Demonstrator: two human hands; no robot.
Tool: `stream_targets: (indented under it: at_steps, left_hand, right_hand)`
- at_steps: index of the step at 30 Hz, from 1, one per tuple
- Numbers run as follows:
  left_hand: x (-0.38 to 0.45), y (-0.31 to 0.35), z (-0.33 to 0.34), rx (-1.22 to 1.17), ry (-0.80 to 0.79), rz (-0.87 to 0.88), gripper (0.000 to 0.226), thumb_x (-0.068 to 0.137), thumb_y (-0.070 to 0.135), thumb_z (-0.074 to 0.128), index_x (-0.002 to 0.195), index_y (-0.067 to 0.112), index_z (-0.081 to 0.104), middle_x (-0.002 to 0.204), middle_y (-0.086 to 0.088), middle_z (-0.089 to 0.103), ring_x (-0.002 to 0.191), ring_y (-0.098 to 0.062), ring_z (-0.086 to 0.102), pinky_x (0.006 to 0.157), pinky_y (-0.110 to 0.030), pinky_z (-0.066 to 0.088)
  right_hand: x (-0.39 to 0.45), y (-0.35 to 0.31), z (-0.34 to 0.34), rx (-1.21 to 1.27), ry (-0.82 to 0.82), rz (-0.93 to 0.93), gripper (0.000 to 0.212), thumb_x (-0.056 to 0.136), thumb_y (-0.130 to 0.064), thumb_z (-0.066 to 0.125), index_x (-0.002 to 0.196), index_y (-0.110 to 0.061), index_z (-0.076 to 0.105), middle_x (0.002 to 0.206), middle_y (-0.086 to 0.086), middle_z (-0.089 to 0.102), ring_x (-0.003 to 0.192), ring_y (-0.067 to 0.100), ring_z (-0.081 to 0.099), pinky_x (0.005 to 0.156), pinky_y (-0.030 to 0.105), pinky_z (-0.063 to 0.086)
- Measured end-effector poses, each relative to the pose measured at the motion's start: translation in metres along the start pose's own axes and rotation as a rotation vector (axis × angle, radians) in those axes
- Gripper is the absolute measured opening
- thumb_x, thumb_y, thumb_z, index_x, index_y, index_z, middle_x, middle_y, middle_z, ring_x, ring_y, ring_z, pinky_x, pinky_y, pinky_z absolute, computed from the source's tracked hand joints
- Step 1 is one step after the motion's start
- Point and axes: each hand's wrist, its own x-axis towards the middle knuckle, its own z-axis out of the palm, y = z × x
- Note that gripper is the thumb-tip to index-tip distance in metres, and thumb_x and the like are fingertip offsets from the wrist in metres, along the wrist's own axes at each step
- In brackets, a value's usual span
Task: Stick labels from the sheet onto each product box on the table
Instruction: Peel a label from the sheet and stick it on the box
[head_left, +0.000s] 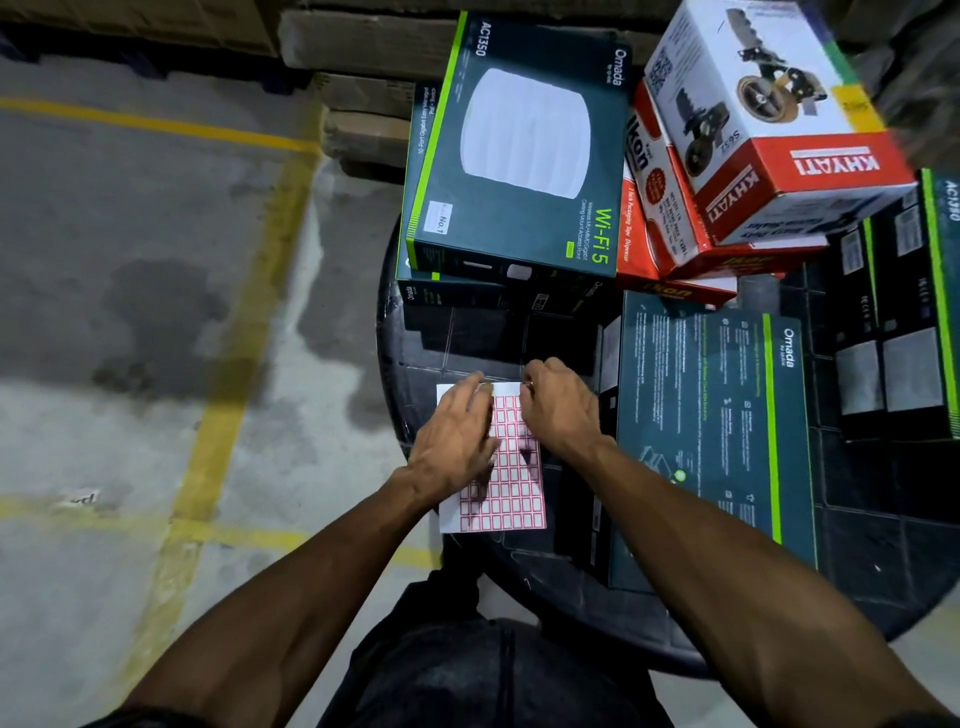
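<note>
My left hand (457, 436) lies flat, pinning the label sheet (501, 488) to the tabletop (415, 332) so my right hand (558, 410), its grip pinched, can peel a label.

A label sheet (511, 488) is being supported on the near left part of a round table (524, 343). The left hand (457, 441) is being rested flat on the sheet's left half, while the right hand (558, 410) is being held at its far right corner. Just right of the sheet, an Omada box (727, 441) is lying flat. Behind the sheet, a Wi-Fi 5 box (519, 150) is being carried on another box. To its right, a Khyati box (779, 119) is being stacked on tape dispenser boxes (660, 208).
</note>
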Motion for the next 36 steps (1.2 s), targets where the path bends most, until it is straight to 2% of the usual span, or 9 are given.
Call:
stream_targets:
  at_steps: [4, 8, 14, 19, 26, 30, 33, 36]
  left_hand:
    - [-0.005, -0.014, -0.006, 0.062, 0.036, -0.032, 0.074, 0.093, 0.036, 0.060, 0.150, 0.008, 0.023, 0.158, -0.009, 0.021, 0.145, -0.024, 0.018, 0.118, -0.035, 0.020]
    - [-0.010, -0.023, -0.009, 0.193, -0.015, -0.010, 0.069, 0.095, 0.046, 0.054, 0.148, 0.011, 0.029, 0.158, -0.008, 0.024, 0.145, -0.025, 0.019, 0.117, -0.037, 0.021]
    - [-0.013, -0.023, -0.009, 0.223, 0.021, -0.014, 0.066, 0.093, 0.048, 0.055, 0.145, 0.013, 0.036, 0.151, -0.007, 0.034, 0.136, -0.024, 0.031, 0.110, -0.036, 0.028]
    - [-0.010, -0.022, -0.009, 0.217, 0.032, -0.021, 0.061, 0.089, 0.046, 0.062, 0.137, 0.014, 0.044, 0.138, -0.004, 0.044, 0.122, -0.023, 0.041, 0.100, -0.034, 0.035]
    - [-0.009, -0.023, -0.007, 0.209, 0.046, -0.028, 0.056, 0.087, 0.043, 0.065, 0.132, 0.013, 0.048, 0.133, -0.005, 0.047, 0.117, -0.023, 0.045, 0.097, -0.034, 0.038]
    - [-0.010, -0.023, -0.005, 0.213, 0.065, -0.024, 0.055, 0.087, 0.044, 0.065, 0.130, 0.014, 0.049, 0.131, -0.005, 0.049, 0.116, -0.023, 0.046, 0.096, -0.035, 0.038]
    - [-0.011, -0.024, -0.004, 0.223, 0.079, -0.021, 0.054, 0.086, 0.045, 0.065, 0.128, 0.015, 0.049, 0.129, -0.004, 0.050, 0.115, -0.023, 0.047, 0.096, -0.036, 0.037]
    - [-0.011, -0.024, -0.004, 0.230, 0.089, -0.017, 0.053, 0.086, 0.045, 0.065, 0.128, 0.015, 0.049, 0.129, -0.004, 0.050, 0.116, -0.023, 0.047, 0.097, -0.037, 0.037]
  right_hand:
    - [-0.004, -0.002, 0.005, 0.029, -0.059, -0.106, 0.027, 0.098, -0.027, 0.053, 0.121, -0.016, 0.061, 0.106, 0.001, 0.055, 0.095, 0.018, 0.054, 0.078, 0.035, 0.050]
    - [-0.007, -0.004, 0.010, 0.035, -0.111, -0.152, 0.039, 0.095, -0.027, 0.060, 0.133, -0.016, 0.056, 0.116, 0.003, 0.055, 0.108, 0.020, 0.053, 0.084, 0.032, 0.045]
    - [-0.009, -0.007, 0.015, -0.064, -0.105, -0.211, 0.046, 0.094, -0.034, 0.061, 0.137, -0.019, 0.053, 0.118, 0.002, 0.053, 0.105, 0.017, 0.050, 0.088, 0.032, 0.044]
    - [-0.008, -0.012, 0.016, -0.127, -0.065, -0.215, 0.039, 0.094, -0.040, 0.060, 0.127, -0.020, 0.060, 0.117, 0.002, 0.056, 0.102, 0.018, 0.051, 0.087, 0.033, 0.046]
    - [-0.002, -0.019, 0.013, -0.200, -0.041, -0.259, 0.029, 0.098, -0.037, 0.052, 0.116, -0.018, 0.066, 0.109, 0.001, 0.057, 0.098, 0.021, 0.051, 0.084, 0.036, 0.043]
    - [-0.001, -0.021, 0.015, -0.212, 0.002, -0.287, 0.024, 0.100, -0.030, 0.050, 0.107, -0.015, 0.067, 0.103, 0.003, 0.059, 0.092, 0.021, 0.053, 0.078, 0.036, 0.042]
    - [-0.004, -0.021, 0.017, -0.273, 0.028, -0.362, 0.014, 0.094, -0.022, 0.059, 0.092, -0.012, 0.069, 0.089, 0.005, 0.059, 0.077, 0.021, 0.050, 0.065, 0.034, 0.033]
    - [-0.007, -0.019, 0.017, -0.330, 0.020, -0.410, 0.004, 0.087, -0.012, 0.065, 0.089, -0.010, 0.068, 0.084, 0.006, 0.056, 0.071, 0.020, 0.045, 0.064, 0.032, 0.027]
